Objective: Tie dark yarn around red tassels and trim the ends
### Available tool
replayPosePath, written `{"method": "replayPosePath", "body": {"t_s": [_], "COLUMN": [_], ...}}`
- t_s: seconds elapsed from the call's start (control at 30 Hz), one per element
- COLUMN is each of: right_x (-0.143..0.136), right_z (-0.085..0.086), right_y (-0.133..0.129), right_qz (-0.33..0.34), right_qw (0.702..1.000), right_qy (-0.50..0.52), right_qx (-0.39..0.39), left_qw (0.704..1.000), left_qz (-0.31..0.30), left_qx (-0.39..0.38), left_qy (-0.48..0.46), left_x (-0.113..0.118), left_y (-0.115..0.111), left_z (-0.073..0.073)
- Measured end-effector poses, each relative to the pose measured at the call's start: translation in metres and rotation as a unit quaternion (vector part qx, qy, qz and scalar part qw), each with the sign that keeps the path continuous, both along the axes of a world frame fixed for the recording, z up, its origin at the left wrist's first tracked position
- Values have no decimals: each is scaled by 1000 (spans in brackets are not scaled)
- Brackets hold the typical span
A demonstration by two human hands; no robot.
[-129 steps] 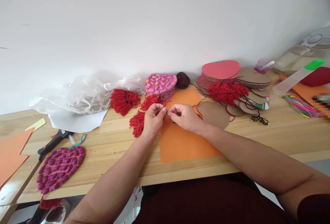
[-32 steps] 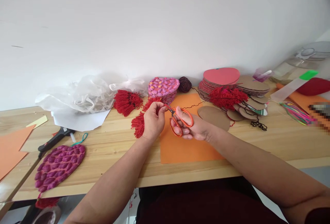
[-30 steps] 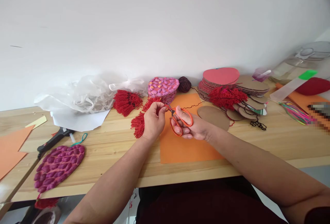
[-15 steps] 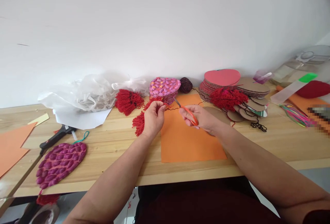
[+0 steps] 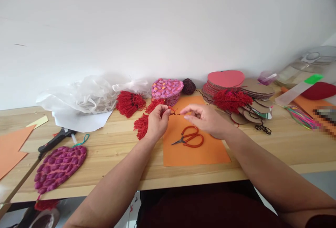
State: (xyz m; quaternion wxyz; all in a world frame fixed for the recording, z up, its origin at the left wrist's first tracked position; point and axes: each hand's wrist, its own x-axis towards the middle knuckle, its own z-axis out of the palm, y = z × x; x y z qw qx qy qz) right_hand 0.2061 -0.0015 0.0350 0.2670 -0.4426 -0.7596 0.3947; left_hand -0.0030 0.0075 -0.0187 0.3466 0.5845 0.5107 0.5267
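With fingertips [image 5: 166, 116] pinched on the left hand [image 5: 158, 123] and spread on the right hand [image 5: 207, 119], works above a sheet of orange paper [image 5: 194, 156]. Has metal scissors with orange loop handles [image 5: 183, 139] resting on it. Seems to grip, at the sheet's left edge, a wavy strand of dark yarn [image 5: 175, 114] and a thin bit of red yarn [image 5: 172, 108]. Cannot tell if touching the dark strand with the right hand. Could drop both by pinching too softly, or knot them by pulling too fast.

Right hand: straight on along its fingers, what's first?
Likely the dark yarn strand between the hands, then the left hand; depth is unclear, so the right hand might pass above the strand.
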Motion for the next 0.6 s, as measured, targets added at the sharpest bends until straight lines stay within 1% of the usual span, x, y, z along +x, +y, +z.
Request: {"method": "replayPosePath", "body": {"t_s": [0.03,0.1,0.17,0.2,0.23,0.3,0.37,0.43,0.5,0.53,0.6], "right_x": [-3,-10,-14,-15,-14,-9,-1,6,8,7,1], "right_z": [-4,-12,-18,-20,-21,-22,-21,-21,-20,-19,-19], "right_y": [0,1,3,4,7,13,20,25,27,26,21], "right_qz": [-6,16,32,28,18,-24,-73,-106,-123,-124,-115], "right_qw": [999,997,996,997,999,998,988,973,963,965,978], "right_qy": [36,78,79,64,41,-22,-89,-134,-129,-107,-52], "right_qx": [0,-7,0,12,27,61,103,155,200,203,166], "left_qw": [1000,999,997,997,996,996,996,995,994,994,996], "left_qz": [-7,-21,-27,-27,-24,-16,-11,-15,-22,-25,-31], "left_qx": [7,22,33,36,37,37,35,35,37,38,32], "left_qy": [12,40,63,70,75,78,84,91,99,98,83], "left_x": [1,2,3,3,2,2,1,1,1,2,2], "left_y": [-1,-3,-5,-6,-6,-7,-7,-7,-7,-7,-7], "left_z": [-1,-1,0,1,2,5,6,5,4,4,4]}}
